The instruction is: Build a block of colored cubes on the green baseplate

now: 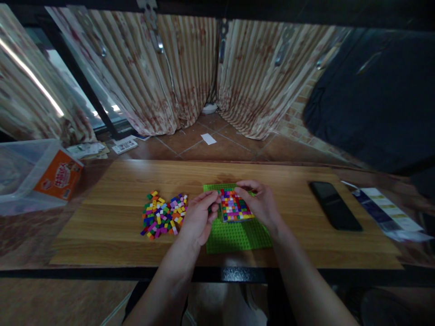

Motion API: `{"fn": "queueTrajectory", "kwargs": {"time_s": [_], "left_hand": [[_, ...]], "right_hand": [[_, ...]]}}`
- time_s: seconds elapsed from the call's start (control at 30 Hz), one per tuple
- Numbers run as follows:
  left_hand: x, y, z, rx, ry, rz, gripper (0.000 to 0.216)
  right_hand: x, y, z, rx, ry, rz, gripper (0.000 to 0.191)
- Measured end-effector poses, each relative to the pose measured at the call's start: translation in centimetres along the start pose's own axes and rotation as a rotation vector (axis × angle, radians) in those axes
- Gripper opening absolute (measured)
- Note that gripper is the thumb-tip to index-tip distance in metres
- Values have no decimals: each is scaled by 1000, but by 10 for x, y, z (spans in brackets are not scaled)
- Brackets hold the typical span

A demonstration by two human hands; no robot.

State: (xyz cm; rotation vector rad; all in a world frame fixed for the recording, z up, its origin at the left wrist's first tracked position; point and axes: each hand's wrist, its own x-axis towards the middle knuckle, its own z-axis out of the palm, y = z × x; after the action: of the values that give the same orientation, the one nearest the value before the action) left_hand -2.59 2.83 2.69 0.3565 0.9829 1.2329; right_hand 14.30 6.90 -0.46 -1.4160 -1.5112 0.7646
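Left hand [200, 215], lower centre, fingertips pressed together, any brick unclear; right hand [263, 203] bent over the brick mosaic [234, 209], grip unclear, on a green baseplate [231, 239] right of centre. Loose bricks [163, 216] lie centre-left. Seemingly mid-fitting; next needs careful alignment.

Dim overall; a bright streak crosses the striped beige fabric curtain [20, 90] at left, glare catches the glossy black table edge [234, 274], shadow dulls the green studded plastic baseplate [220, 240], outer areas look stretched and soft
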Motion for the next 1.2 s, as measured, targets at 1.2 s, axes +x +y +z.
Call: {"fn": "queueTrajectory", "kwargs": {"time_s": [1.2], "left_hand": [[-3, -5, 2, 74, -132, -23, 26]], "right_hand": [[-18, -29, 3, -44, -163, -345, 14]]}}
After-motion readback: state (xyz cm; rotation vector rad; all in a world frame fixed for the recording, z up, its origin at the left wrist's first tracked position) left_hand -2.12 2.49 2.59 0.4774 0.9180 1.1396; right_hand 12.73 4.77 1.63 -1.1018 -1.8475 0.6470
